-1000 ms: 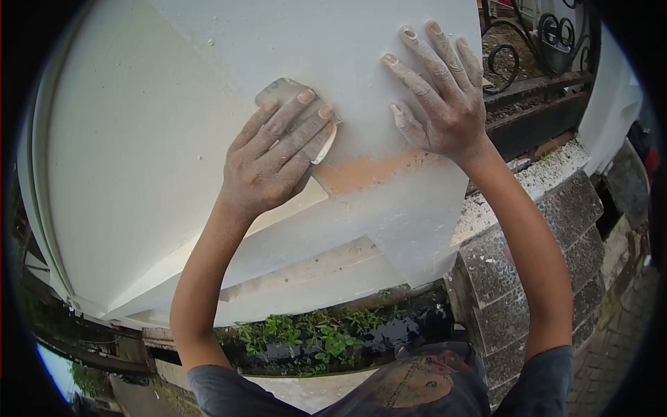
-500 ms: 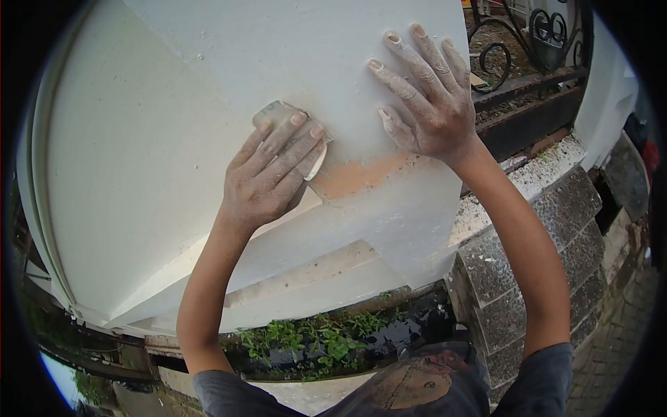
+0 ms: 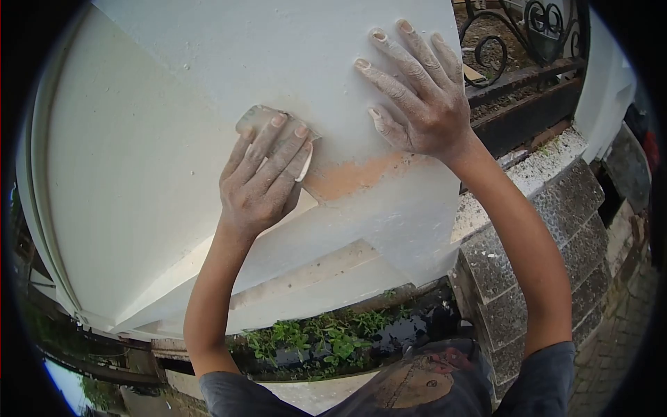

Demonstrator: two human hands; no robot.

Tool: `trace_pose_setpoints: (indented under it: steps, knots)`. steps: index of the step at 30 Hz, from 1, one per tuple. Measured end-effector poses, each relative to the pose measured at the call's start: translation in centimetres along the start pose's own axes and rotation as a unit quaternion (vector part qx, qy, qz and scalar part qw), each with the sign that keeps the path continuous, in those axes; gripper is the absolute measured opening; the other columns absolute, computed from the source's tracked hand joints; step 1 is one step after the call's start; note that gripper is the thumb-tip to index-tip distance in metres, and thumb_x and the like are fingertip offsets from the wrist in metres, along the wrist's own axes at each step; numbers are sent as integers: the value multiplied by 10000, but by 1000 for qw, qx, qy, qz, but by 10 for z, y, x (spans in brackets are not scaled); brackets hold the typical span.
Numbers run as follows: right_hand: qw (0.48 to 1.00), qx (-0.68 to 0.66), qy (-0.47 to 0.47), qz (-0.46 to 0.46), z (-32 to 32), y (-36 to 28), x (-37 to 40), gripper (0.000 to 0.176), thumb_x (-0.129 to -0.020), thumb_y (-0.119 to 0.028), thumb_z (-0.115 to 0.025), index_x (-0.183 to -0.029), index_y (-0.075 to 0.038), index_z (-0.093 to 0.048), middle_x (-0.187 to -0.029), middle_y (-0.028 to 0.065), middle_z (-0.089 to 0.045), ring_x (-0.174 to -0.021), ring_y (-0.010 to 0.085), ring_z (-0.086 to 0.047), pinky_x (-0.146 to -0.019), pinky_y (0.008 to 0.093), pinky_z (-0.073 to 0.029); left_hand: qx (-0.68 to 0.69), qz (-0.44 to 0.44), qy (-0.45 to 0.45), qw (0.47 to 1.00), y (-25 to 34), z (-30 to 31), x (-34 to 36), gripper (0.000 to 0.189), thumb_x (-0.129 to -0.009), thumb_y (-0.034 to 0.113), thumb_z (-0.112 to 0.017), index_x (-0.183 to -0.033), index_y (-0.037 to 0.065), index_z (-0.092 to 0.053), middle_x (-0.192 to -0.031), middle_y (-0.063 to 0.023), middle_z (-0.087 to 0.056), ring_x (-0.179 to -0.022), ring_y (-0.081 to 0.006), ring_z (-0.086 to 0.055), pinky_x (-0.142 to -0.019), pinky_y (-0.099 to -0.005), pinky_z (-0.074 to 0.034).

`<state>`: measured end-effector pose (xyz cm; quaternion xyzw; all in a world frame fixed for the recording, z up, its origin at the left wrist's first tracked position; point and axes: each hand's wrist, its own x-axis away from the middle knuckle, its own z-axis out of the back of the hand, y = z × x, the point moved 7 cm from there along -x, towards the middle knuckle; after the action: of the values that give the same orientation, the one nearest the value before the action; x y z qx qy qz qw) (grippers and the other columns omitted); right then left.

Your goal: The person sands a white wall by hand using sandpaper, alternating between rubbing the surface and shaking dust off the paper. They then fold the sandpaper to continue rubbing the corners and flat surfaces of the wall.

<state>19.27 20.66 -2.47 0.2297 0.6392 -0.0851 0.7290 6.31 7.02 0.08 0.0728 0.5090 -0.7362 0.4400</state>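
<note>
Here, the left hand [image 3: 258,177] keeps its grip flat and nearly closed on a dusty sheet of sandpaper [image 3: 253,118], fingers laid together and pinning it against the white pillar [image 3: 174,83]. The right hand [image 3: 420,104], grip open and fingers spread, rests bare on the same face, further right. Just below, between both hands, shows an orange patch [image 3: 351,175]. To the right stand a stone-clad wall [image 3: 549,229] and an iron railing [image 3: 535,28]; weeds [image 3: 326,337] grow near the base.

The white pillar face [image 3: 174,139] lies bare left of the left hand [image 3: 260,177] and above it. Just right of the right hand [image 3: 424,104], a wrought-iron fence [image 3: 535,31] and a stone-clad wall [image 3: 549,215] close in.
</note>
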Motion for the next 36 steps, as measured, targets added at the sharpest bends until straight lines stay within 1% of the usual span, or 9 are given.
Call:
trace_pose_setpoints:
  steps: [2, 7, 10, 15, 17, 21, 25, 28, 36]
  knots:
    - [1000, 7, 0, 7, 0, 2, -3, 443, -787, -322, -597, -1222, -238, -583, -1386, 48, -463, -1340, 282, -346, -1112, 475, -215, 61, -131, -132, 981, 36, -25, 17, 346, -729, 133, -691, -1069, 193, -660, -1216, 42, -611, -1187, -166, -531, -1052, -392, -388]
    - [1000, -9, -5, -8, 0, 3, -2, 458, -793, -323, -608, -1245, -271, -559, -1410, 24, -434, -1348, 260, -333, -1116, 473, -209, -52, 3, 28, 998, -15, 8, -6, 337, -735, 162, -690, -1063, 230, -653, -1244, 60, -589, -1232, -141, -483, -1075, -391, -378]
    - [1000, -6, -1, 3, 1, 1, -4, 439, -799, -312, -594, -1232, -246, -577, -1399, 45, -449, -1343, 278, -341, -1109, 472, -221, 49, -108, -120, 986, 24, -17, 12, 295, -739, 115, -684, -1012, 223, -658, -1201, 63, -618, -1186, -157, -530, -1055, -374, -402]
    - [1000, -7, 0, -2, 0, 0, 0, 438, -796, -309, -601, -1229, -243, -580, -1391, 45, -460, -1344, 277, -340, -1109, 470, -222, -12, -109, 15, 994, -8, -7, 8, 288, -754, 108, -663, -1036, 165, -653, -1214, 18, -611, -1203, -192, -517, -1069, -395, -382]
    - [1000, -5, 4, 3, 1, 2, -4, 436, -796, -307, -602, -1226, -238, -583, -1390, 45, -460, -1344, 277, -342, -1109, 470, -223, 76, -139, -151, 976, 37, -25, 22, 274, -778, 137, -642, -1050, 171, -655, -1267, 28, -574, -1229, -182, -490, -1094, -395, -349]
    - [1000, -19, -3, -14, 0, 4, -2, 465, -795, -319, -613, -1254, -283, -555, -1414, 3, -431, -1353, 240, -326, -1115, 473, -213, -47, -4, 29, 998, -24, 12, -6, 265, -815, 176, -585, -1071, 204, -646, -1304, 55, -541, -1247, -156, -465, -1085, -357, -372]
    - [1000, -9, 0, 2, 1, 1, -4, 430, -794, -295, -600, -1219, -230, -589, -1394, 47, -455, -1344, 281, -341, -1106, 472, -227, 87, -80, -133, 984, 28, -22, 10, 300, -778, 118, -642, -1063, 211, -651, -1242, 57, -592, -1196, -177, -521, -1060, -401, -391]
    - [1000, -3, 0, 4, 1, 4, -4, 440, -790, -290, -602, -1226, -234, -582, -1400, 46, -448, -1345, 282, -338, -1107, 474, -222, -57, -19, 17, 998, -19, 10, -10, 269, -832, 147, -578, -1090, 193, -641, -1295, 51, -550, -1245, -169, -467, -1077, -364, -379]
    - [1000, -13, -6, -2, 1, 4, -4, 451, -788, -293, -604, -1234, -240, -574, -1399, 45, -448, -1343, 282, -341, -1110, 474, -214, -38, 8, 3, 999, -17, 8, -16, 309, -772, 180, -671, -1079, 187, -640, -1247, 37, -590, -1224, -189, -496, -1074, -424, -353]
